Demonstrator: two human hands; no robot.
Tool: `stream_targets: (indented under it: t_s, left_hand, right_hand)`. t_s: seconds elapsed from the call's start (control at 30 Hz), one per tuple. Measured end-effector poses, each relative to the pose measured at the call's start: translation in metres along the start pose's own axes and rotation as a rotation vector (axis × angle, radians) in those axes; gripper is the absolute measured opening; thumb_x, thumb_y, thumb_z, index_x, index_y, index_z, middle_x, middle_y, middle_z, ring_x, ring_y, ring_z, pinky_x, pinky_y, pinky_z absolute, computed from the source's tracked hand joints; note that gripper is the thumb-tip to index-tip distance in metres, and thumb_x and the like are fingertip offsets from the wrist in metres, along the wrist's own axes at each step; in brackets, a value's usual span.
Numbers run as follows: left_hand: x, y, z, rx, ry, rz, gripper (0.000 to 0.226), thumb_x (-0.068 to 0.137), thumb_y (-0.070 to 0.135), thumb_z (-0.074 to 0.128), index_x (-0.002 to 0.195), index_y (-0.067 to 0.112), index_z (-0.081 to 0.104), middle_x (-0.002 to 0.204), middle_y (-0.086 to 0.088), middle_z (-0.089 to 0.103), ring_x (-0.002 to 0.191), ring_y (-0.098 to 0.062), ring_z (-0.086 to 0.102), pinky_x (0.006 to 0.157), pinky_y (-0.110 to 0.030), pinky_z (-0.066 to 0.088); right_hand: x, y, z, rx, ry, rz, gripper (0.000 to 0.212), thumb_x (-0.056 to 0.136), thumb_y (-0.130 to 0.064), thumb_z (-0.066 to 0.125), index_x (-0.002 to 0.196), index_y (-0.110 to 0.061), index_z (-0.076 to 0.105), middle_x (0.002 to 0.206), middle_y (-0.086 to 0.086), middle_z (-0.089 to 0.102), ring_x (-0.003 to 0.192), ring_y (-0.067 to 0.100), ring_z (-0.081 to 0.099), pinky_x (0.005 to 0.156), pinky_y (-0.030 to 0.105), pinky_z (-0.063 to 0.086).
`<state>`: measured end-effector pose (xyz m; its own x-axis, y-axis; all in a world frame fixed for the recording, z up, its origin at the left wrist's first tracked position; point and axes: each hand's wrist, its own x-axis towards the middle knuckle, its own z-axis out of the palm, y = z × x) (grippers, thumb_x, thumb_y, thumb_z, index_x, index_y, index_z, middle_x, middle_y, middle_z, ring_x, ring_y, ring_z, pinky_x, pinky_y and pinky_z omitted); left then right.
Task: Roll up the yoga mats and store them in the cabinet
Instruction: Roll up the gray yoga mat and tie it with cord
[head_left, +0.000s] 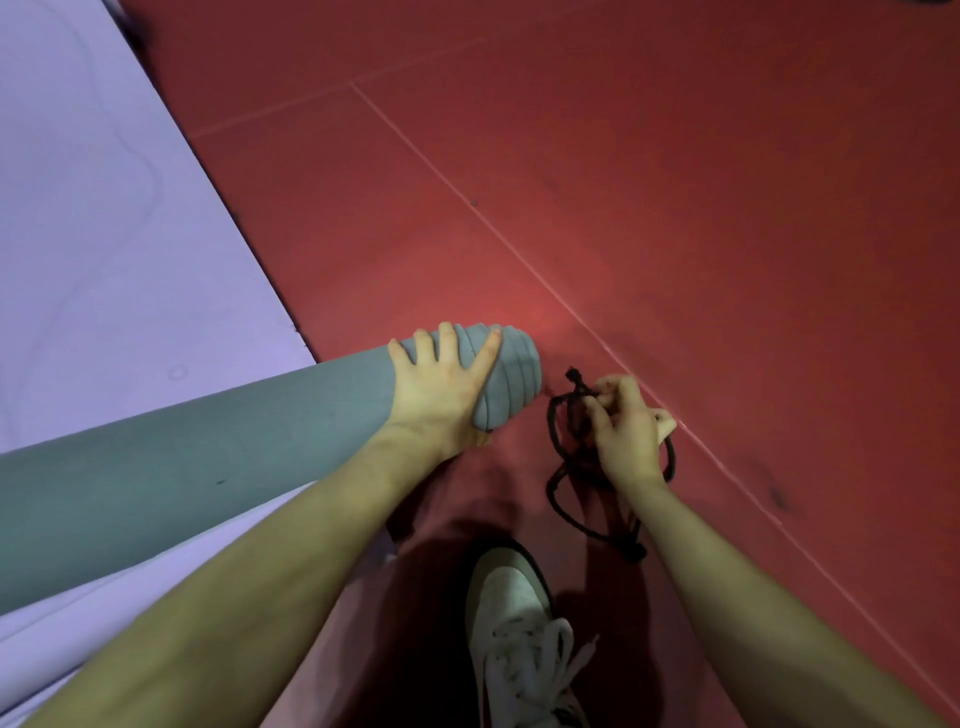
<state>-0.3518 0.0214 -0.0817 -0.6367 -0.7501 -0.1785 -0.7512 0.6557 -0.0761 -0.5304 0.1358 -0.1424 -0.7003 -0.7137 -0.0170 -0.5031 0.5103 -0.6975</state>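
A grey-green yoga mat (208, 457) lies rolled up, running from the lower left to the middle of the view. My left hand (441, 389) presses flat on its right end, fingers spread over the spiral of layers. Just right of that end, my right hand (623, 431) is closed on a tangled black cord (558, 467) that loops down onto the red floor. A lilac yoga mat (104, 234) lies unrolled flat on the left, partly under the rolled one.
Red floor (675, 182) with thin seam lines fills the right and top. My white sneaker (519, 639) stands at the bottom centre, close below the cord. No cabinet is in view.
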Motion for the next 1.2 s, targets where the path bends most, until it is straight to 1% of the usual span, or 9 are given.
stream_targets:
  t_s: [0.1, 0.2, 0.33, 0.4, 0.67, 0.77, 0.87, 1.0, 1.2]
  left_hand:
    - [-0.014, -0.004, -0.016, -0.011, 0.097, -0.002, 0.118, 0.064, 0.072, 0.066, 0.151, 0.032, -0.001, 0.148, -0.022, 0.022, 0.129, -0.042, 0.031, 0.104, -0.059, 0.027]
    - [-0.029, -0.016, -0.047, -0.012, 0.203, -0.040, 0.118, 0.064, 0.071, 0.067, 0.152, 0.032, -0.001, 0.150, -0.022, 0.021, 0.130, -0.043, 0.029, 0.105, -0.059, 0.026]
    - [-0.053, -0.044, -0.106, -0.068, 0.302, -0.133, 0.118, 0.065, 0.070, 0.068, 0.151, 0.035, -0.005, 0.152, -0.019, 0.015, 0.133, -0.040, 0.024, 0.106, -0.055, 0.024]
    - [-0.068, -0.061, -0.133, -0.094, 0.392, -0.173, 0.119, 0.062, 0.071, 0.069, 0.151, 0.035, 0.000, 0.150, -0.018, 0.020, 0.130, -0.039, 0.029, 0.104, -0.053, 0.029]
    - [-0.162, -0.124, -0.240, -0.231, 0.756, -0.310, 0.114, 0.052, 0.069, 0.068, 0.149, 0.034, 0.018, 0.134, -0.015, 0.041, 0.114, -0.037, 0.043, 0.094, -0.047, 0.038]
    - [-0.198, -0.141, -0.276, -0.295, 0.872, -0.300, 0.112, 0.051, 0.069, 0.061, 0.149, 0.033, 0.020, 0.131, -0.011, 0.044, 0.113, -0.033, 0.046, 0.094, -0.041, 0.036]
    - [-0.228, -0.153, -0.312, -0.379, 1.037, -0.296, 0.111, 0.051, 0.065, 0.067, 0.148, 0.029, 0.026, 0.129, -0.008, 0.047, 0.111, -0.030, 0.049, 0.093, -0.037, 0.038]
    - [-0.257, -0.173, -0.362, -0.484, 1.174, -0.255, 0.116, 0.049, 0.071, 0.060, 0.149, 0.023, 0.027, 0.128, -0.011, 0.048, 0.116, -0.031, 0.049, 0.100, -0.042, 0.040]
    - [-0.275, -0.186, -0.408, -0.646, 1.303, -0.190, 0.119, 0.048, 0.070, 0.068, 0.149, 0.029, 0.020, 0.138, -0.003, 0.045, 0.126, -0.021, 0.044, 0.104, -0.043, 0.039]
  right_hand:
    - [-0.005, -0.038, -0.019, 0.204, 0.003, -0.055, 0.025, 0.090, -0.010, 0.058, 0.094, -0.033, 0.048, 0.070, -0.016, 0.052, 0.079, 0.006, 0.054, 0.082, 0.022, 0.020]
    - [-0.008, -0.079, -0.037, 0.317, -0.021, -0.173, 0.023, 0.086, -0.017, 0.058, 0.087, -0.040, 0.054, 0.069, -0.017, 0.052, 0.067, -0.004, 0.050, 0.085, 0.040, 0.036]
    - [-0.015, -0.144, -0.065, 0.524, -0.086, -0.240, 0.021, 0.087, 0.001, 0.059, 0.088, -0.019, 0.065, 0.074, 0.006, 0.055, 0.055, -0.002, 0.042, 0.062, 0.019, 0.038]
    - [-0.020, -0.177, -0.077, 0.595, -0.128, -0.229, 0.014, 0.089, 0.002, 0.057, 0.095, -0.007, 0.066, 0.075, 0.007, 0.056, 0.056, -0.004, 0.044, 0.057, 0.010, 0.037]
    - [-0.078, -0.307, -0.096, 0.681, -0.387, -0.337, 0.030, 0.102, -0.022, 0.040, 0.122, -0.016, 0.060, 0.113, -0.003, 0.064, 0.103, 0.014, 0.058, 0.079, 0.010, 0.042]
    - [-0.110, -0.361, -0.108, 0.846, -0.528, -0.319, 0.029, 0.103, -0.034, 0.031, 0.117, -0.032, 0.057, 0.110, -0.014, 0.063, 0.103, 0.016, 0.060, 0.088, 0.035, 0.047]
    - [-0.129, -0.407, -0.122, 1.053, -0.614, -0.309, 0.037, 0.101, -0.043, 0.030, 0.123, -0.029, 0.056, 0.112, -0.015, 0.063, 0.102, 0.020, 0.058, 0.093, 0.053, 0.045]
    - [-0.141, -0.460, -0.150, 1.160, -0.655, -0.445, 0.048, 0.098, -0.051, 0.024, 0.134, -0.033, 0.050, 0.134, -0.012, 0.055, 0.120, 0.019, 0.051, 0.095, 0.046, 0.039]
    - [-0.148, -0.514, -0.200, 1.141, -0.566, -0.676, 0.046, 0.094, -0.056, 0.031, 0.127, -0.035, 0.056, 0.129, -0.015, 0.057, 0.117, 0.019, 0.056, 0.098, 0.042, 0.038]
